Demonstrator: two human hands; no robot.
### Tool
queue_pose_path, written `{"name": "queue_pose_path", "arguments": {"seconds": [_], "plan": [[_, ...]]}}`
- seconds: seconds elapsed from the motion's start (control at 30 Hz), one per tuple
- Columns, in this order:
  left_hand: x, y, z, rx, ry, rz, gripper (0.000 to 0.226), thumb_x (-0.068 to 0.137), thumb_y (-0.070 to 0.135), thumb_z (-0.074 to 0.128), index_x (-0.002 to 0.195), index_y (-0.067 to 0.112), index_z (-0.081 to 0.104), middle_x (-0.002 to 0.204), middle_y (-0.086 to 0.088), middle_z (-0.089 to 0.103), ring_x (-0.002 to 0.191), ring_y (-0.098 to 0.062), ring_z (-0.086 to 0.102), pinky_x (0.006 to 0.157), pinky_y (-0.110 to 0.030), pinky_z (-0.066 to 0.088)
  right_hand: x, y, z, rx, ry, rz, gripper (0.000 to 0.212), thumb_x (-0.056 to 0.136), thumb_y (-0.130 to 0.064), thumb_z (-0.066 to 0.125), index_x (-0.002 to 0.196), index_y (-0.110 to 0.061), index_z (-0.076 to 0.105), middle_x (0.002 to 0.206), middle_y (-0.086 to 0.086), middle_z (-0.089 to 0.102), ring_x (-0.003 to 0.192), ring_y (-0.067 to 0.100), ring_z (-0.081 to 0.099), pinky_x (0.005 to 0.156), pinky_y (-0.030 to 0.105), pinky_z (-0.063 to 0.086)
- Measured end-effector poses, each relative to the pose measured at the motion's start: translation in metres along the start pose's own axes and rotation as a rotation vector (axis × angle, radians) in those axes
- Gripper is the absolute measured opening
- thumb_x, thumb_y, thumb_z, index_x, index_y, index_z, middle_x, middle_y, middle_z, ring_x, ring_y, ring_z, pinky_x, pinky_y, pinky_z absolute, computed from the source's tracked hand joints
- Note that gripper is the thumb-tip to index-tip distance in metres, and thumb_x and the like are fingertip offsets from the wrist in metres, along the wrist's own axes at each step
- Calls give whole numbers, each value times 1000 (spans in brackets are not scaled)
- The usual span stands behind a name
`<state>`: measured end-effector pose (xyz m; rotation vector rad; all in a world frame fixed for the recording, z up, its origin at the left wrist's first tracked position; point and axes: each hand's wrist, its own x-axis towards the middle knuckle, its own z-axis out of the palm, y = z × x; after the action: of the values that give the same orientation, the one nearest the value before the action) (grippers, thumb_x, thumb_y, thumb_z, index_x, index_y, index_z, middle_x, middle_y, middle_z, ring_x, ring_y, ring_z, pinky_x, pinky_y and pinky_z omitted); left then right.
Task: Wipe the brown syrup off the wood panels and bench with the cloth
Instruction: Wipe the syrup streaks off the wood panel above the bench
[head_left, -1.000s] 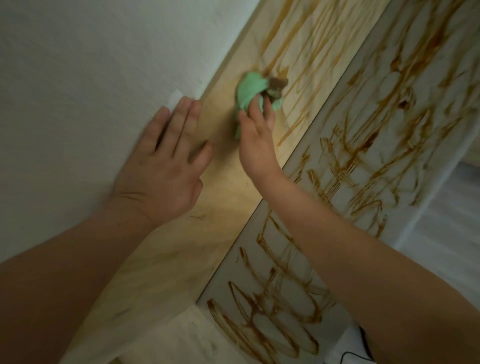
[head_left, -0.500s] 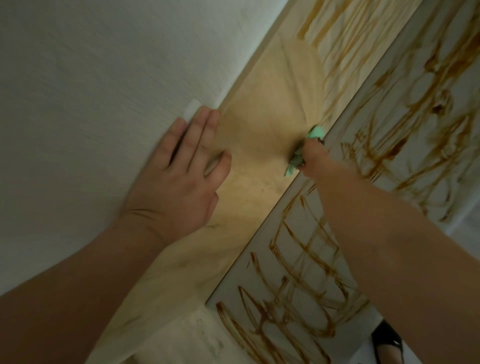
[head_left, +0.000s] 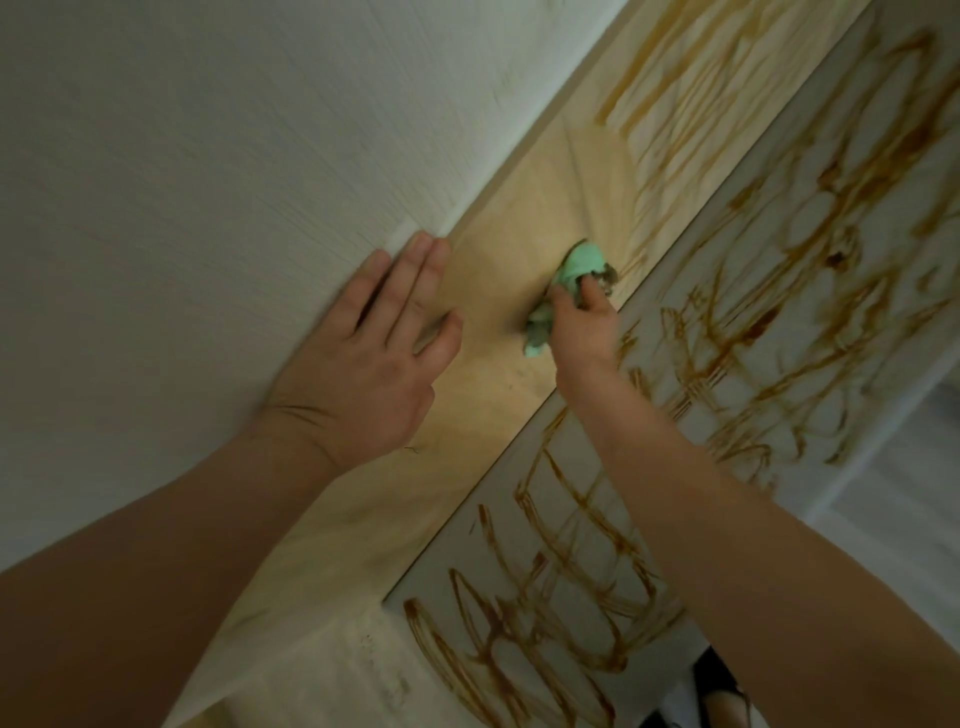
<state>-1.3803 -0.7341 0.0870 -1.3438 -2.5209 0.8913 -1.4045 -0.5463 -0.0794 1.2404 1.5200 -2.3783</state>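
Observation:
A bunched green cloth (head_left: 574, 275), stained brown at one end, is pressed on the pale wood panel (head_left: 498, 249); my right hand (head_left: 584, 327) grips it from below. My left hand (head_left: 374, 358) lies flat with straight fingers across the panel's edge and the white wall. The panel around the cloth is wiped; brown syrup streaks (head_left: 675, 104) cover its upper part. The grey bench surface (head_left: 597, 441) to the right is scribbled all over with thick brown syrup (head_left: 779, 291).
A white textured wall (head_left: 208, 182) fills the left side. Below the panel lies pale flooring (head_left: 322, 670). A dark shoe (head_left: 711, 686) shows at the bottom edge beside the bench. Lighter floor (head_left: 914, 493) runs along the bench's right edge.
My right hand swept the cloth down from the panel's upper streaks to the edge by the bench, then back a little onto the panel. The left hand stayed pressed flat.

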Motion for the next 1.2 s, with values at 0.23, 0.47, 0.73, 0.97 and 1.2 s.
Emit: {"name": "queue_pose_path", "arguments": {"seconds": [0.23,0.47,0.73,0.97,1.2], "plan": [[-1,0,-2,64,-12,-7,56,96,35,42,145,10,48,164,-38,-4,156,-49,0,127,-57,2,-70,-16,-48,3,-381,96,26,105,-28,60,130,-18,60,108,6,76,99,27,75,79,41,62],[-2,-1,-16,141,-85,3,53,97,40,28,134,13,54,164,-37,-5,156,-48,-3,127,-56,-1,-125,-40,-82,-246,-462,49,32,102,-20,65,130,-9,55,122,13,71,102,26,74,87,43,63],[-11,27,-67,-658,71,-210,51,85,33,66,130,9,60,159,-16,35,147,-31,23,121,-47,19,-194,-82,-104,-472,-426,-88,31,97,-22,72,126,-18,61,118,9,73,106,27,74,95,53,59],[-21,46,-100,-1679,-165,-581,55,87,50,67,135,26,57,126,8,67,115,-15,65,104,-48,53,-229,-136,-95,-500,-592,-151,8,102,-12,60,108,-12,65,103,7,70,98,23,71,92,40,60],[-19,40,-118,-2045,91,-1026,18,97,29,49,103,16,60,112,-16,71,101,-30,72,81,-42,62,-223,-197,-117,-750,-525,-388,12,96,-22,70,97,-12,63,98,11,69,89,28,69,92,49,58]]}}
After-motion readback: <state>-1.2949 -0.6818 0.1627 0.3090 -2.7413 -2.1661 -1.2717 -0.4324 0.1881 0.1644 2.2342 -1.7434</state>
